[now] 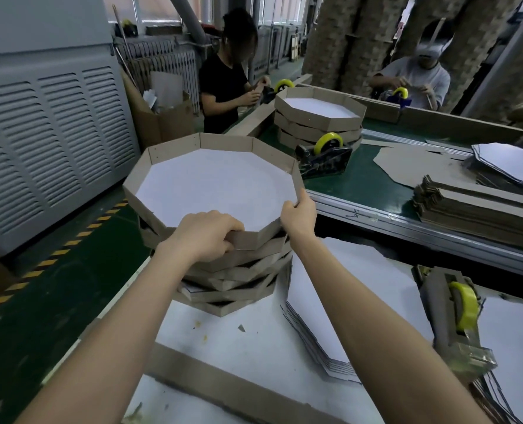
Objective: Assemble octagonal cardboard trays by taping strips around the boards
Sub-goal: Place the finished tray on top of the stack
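A finished octagonal tray (214,185), white inside with a brown cardboard rim, sits on top of a stack of several like trays (232,280) at the table's left corner. My left hand (206,234) grips its near rim, fingers curled over the edge. My right hand (298,214) holds the rim at the right side, thumb along the wall. A pile of flat white octagonal boards (345,289) lies on the table under my right forearm. A tape dispenser (459,313) with yellow tape stands to the right. Brown cardboard strips (480,206) are stacked at the far right.
A green conveyor belt (361,182) runs behind, carrying another tape dispenser (326,151), a second tray stack (318,117) and more boards (511,160). Two other people (229,75) work across it. A grey machine (46,136) stands at left. A long cardboard strip (223,387) lies near me.
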A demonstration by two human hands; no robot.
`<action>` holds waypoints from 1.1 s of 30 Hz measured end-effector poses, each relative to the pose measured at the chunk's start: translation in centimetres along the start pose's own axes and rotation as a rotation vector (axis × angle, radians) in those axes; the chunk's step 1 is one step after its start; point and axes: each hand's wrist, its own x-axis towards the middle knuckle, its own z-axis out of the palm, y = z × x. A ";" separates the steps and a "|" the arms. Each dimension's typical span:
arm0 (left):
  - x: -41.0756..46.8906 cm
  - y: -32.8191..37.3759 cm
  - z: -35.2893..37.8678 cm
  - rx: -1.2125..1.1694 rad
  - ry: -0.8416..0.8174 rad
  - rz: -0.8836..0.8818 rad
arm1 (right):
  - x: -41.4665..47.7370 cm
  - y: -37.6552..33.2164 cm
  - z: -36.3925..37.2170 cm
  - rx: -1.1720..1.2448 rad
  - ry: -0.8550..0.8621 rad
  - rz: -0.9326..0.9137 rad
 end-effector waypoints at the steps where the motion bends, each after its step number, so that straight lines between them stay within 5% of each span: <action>1: -0.3 -0.1 0.2 -0.025 -0.036 0.008 | 0.0 0.0 0.0 -0.009 -0.005 -0.002; 9: -0.9 0.1 1.3 0.144 0.069 0.010 | -0.9 1.4 -2.2 0.132 0.112 0.022; 13: -1.1 1.9 0.7 0.017 0.211 0.094 | -2.8 7.9 -5.2 -0.342 0.002 0.042; 17: -2.5 5.5 0.7 -0.556 0.488 0.125 | -6.9 16.3 -7.8 -0.872 -0.368 0.242; 20: -3.0 7.3 0.4 -0.839 0.503 0.111 | -10.0 20.4 -9.0 -1.060 -0.470 0.245; 29: -4.5 8.6 -0.1 -0.941 0.421 0.129 | -12.8 19.6 -10.9 -1.329 -0.497 0.049; 33: -5.9 8.9 0.2 -0.942 0.379 0.203 | -14.1 15.4 -12.0 -1.445 -0.228 -0.179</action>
